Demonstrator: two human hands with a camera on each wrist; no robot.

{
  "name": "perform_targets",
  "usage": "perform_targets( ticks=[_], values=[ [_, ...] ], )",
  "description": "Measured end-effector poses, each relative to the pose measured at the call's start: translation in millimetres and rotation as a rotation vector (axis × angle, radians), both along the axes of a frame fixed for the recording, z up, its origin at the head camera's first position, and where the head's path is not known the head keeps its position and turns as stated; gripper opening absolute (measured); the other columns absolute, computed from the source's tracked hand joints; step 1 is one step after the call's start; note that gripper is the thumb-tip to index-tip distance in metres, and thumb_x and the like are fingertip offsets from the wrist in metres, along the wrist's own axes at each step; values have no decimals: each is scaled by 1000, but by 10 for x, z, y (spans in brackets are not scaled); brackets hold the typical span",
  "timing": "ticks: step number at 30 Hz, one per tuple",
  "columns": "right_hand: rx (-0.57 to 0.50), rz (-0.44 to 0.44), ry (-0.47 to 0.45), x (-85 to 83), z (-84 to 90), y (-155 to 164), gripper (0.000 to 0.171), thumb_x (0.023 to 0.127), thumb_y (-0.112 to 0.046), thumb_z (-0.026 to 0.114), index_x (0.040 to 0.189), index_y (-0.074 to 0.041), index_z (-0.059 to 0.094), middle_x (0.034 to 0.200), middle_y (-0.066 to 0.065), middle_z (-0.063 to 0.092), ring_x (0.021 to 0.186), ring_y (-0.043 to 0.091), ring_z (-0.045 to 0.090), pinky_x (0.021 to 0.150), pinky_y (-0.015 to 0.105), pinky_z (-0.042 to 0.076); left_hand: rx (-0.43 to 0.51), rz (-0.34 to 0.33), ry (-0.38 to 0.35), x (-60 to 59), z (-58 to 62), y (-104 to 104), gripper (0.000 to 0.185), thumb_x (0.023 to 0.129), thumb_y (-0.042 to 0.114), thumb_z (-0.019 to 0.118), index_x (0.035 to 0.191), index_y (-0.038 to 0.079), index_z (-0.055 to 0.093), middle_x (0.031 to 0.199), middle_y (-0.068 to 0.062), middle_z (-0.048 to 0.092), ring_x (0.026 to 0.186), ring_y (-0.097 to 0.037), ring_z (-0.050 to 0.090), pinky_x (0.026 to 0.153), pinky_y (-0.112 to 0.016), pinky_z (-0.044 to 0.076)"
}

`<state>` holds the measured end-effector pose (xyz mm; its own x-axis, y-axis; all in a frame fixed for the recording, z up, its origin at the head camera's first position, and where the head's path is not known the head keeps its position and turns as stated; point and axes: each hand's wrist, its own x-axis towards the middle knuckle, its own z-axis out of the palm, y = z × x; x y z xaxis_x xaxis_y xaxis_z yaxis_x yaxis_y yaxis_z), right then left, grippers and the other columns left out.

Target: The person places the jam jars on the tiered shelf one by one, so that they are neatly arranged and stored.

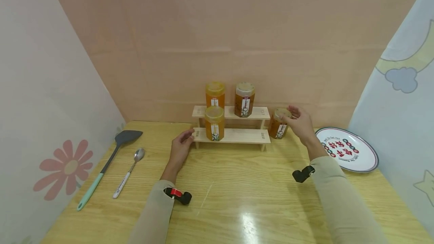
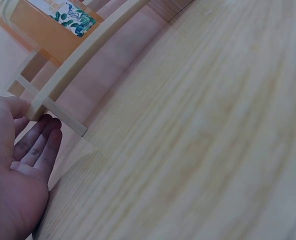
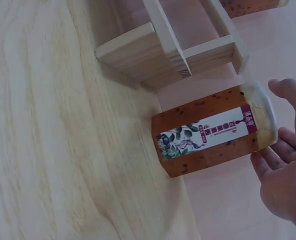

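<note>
A light wooden two-step rack (image 1: 237, 135) stands at the back of the table. My left hand (image 1: 182, 144) pinches the left end of its lower step, thumb at the edge and fingers beneath in the left wrist view. On that step sits an orange jar (image 1: 214, 125). Another orange jar (image 1: 215, 92) and a darker jar (image 1: 245, 101) stand on the upper step. To the right of the rack, a dark-seeded amber jar (image 3: 208, 132) stands on the table. My right hand (image 3: 288, 165) is around its pale lid, with the thumb apart and fingertips at the lid's side.
At the left lie a spatula (image 1: 110, 157) with a mint handle and a metal spoon (image 1: 129, 174) with a white handle. A white plate (image 1: 364, 157) with red characters is at the right. Walls stand left, right and behind the table (image 1: 230, 191).
</note>
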<state>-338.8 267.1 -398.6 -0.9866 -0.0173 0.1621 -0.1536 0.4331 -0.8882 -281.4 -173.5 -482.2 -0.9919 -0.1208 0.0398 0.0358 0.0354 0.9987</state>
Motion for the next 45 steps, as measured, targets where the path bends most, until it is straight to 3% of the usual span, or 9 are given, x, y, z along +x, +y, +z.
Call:
perform_targets(
  ticks=[3,9,11,15,18,24,29,37,45],
  values=[
    [10,-5,-18,-28,-71,-2,82,90,-41,65,152,-5,24,154,19,32,139,37,35,112,49,37,-9,11,6,13,-3,5,30,96,15,59,126,12,62,133,-5,59,126,-17,52,94,-12,47],
    [43,-2,-27,-47,-180,4,83,89,-39,68,151,-5,25,146,21,41,132,34,43,94,24,46,-36,30,55,30,-19,37,28,97,18,59,124,15,63,131,-3,60,125,-16,53,98,-16,47],
    [29,4,-35,-39,-193,7,85,88,-39,69,151,-5,24,145,20,42,132,34,42,97,27,45,-34,30,63,27,-19,46,28,96,18,59,124,15,63,131,-4,60,125,-17,54,97,-17,48],
    [-6,-9,-52,-17,-195,11,89,87,-42,69,152,-5,21,147,21,38,136,36,37,109,47,39,-24,26,60,16,-15,58,28,96,18,59,124,15,63,129,-3,61,123,-16,55,95,-14,48],
    [-30,-44,-59,-11,-194,10,88,85,-43,71,152,-9,25,148,20,39,137,35,37,111,49,38,-23,26,57,3,-13,63,28,96,18,60,123,15,64,129,-2,61,122,-15,55,94,-13,48],
    [-28,-100,-58,32,-209,42,84,83,-46,72,150,-14,33,144,16,44,133,29,43,98,25,47,-27,28,56,-17,-12,70,27,96,18,60,122,16,65,129,-2,61,122,-15,54,95,-15,48],
    [5,-120,-43,68,-198,82,84,83,-47,72,149,-10,36,140,16,47,126,26,47,83,10,45,-26,22,59,-29,-22,68,27,96,18,60,123,15,64,129,-3,61,122,-15,54,95,-17,48],
    [8,-123,-53,178,-98,88,84,84,-50,69,150,-12,34,143,17,45,130,27,44,100,28,47,-29,30,52,-29,-39,61,27,96,18,60,122,17,65,129,-2,61,122,-15,55,97,-17,48],
    [-11,-97,-45,299,19,38,87,81,-54,70,150,-14,33,144,13,46,134,27,43,109,41,43,-30,37,43,-4,-45,37,28,96,19,59,124,17,64,132,-2,59,124,-15,54,102,-25,47]
  ],
)
